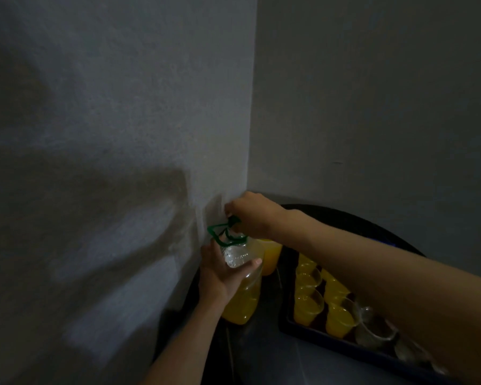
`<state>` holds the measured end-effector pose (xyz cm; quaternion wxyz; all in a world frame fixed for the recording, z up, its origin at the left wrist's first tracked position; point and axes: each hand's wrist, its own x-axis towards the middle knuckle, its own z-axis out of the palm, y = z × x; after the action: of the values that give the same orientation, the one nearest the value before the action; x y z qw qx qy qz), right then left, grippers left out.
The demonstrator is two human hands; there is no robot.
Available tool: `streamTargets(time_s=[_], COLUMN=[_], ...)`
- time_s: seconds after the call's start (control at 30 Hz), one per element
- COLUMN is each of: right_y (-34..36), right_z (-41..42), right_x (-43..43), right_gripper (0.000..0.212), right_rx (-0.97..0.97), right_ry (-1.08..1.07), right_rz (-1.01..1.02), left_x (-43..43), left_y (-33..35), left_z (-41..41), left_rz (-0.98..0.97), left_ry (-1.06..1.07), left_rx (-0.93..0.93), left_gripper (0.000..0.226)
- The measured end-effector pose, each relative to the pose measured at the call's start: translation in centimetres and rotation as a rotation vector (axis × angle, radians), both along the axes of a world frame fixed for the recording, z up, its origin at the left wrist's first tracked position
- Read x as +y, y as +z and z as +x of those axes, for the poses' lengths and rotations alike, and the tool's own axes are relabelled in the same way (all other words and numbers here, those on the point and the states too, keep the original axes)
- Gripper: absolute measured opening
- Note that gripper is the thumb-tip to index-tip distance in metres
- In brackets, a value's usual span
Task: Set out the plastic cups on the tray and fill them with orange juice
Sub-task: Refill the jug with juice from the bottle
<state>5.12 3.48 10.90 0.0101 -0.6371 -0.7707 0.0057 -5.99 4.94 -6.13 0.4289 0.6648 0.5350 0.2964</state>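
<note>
A large clear bottle of orange juice (243,297) stands on a dark round table, partly full. My left hand (220,276) grips its upper body just below the neck. My right hand (250,215) is curled over the bottle's top, at the cap and its green carrying handle (220,232); the cap itself is hidden under my fingers. To the right, a dark tray (345,347) holds several plastic cups filled with juice (307,304) and clear empty cups (372,329). My right forearm covers part of the tray.
A second container of orange juice (271,257) stands behind the bottle. Two grey walls meet in a corner right behind the table (258,354). The room is dim.
</note>
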Motion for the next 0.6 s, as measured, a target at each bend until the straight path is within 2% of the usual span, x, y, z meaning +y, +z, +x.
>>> streamTargets(time_s=[0.13,0.23,0.43,0.6], right_y=[0.0,0.5,1.5,1.5], right_z=[-0.4,0.0,1.7,1.5], right_x=[0.6,0.5,-0.1,0.7], right_gripper=[0.023,0.022,0.038,0.040], right_rx=[-0.073,-0.042,0.041,-0.013], right_ry=[0.013,0.067,0.123,0.149], right_rz=[-0.046,-0.090,-0.112,-0.131], left_x=[0.0,-0.2,-0.6,-0.7], left_y=[0.3,0.4,0.4,0.8], left_z=[-0.2,-0.1,0.0,-0.1], left_rz=[0.054,0.023,0.076,0.071], left_ry=[-0.011,0.007,0.042,0.012], left_rx=[-0.013,0.006,-0.015,0.022], left_gripper=[0.136,0.142,0.144,0.142])
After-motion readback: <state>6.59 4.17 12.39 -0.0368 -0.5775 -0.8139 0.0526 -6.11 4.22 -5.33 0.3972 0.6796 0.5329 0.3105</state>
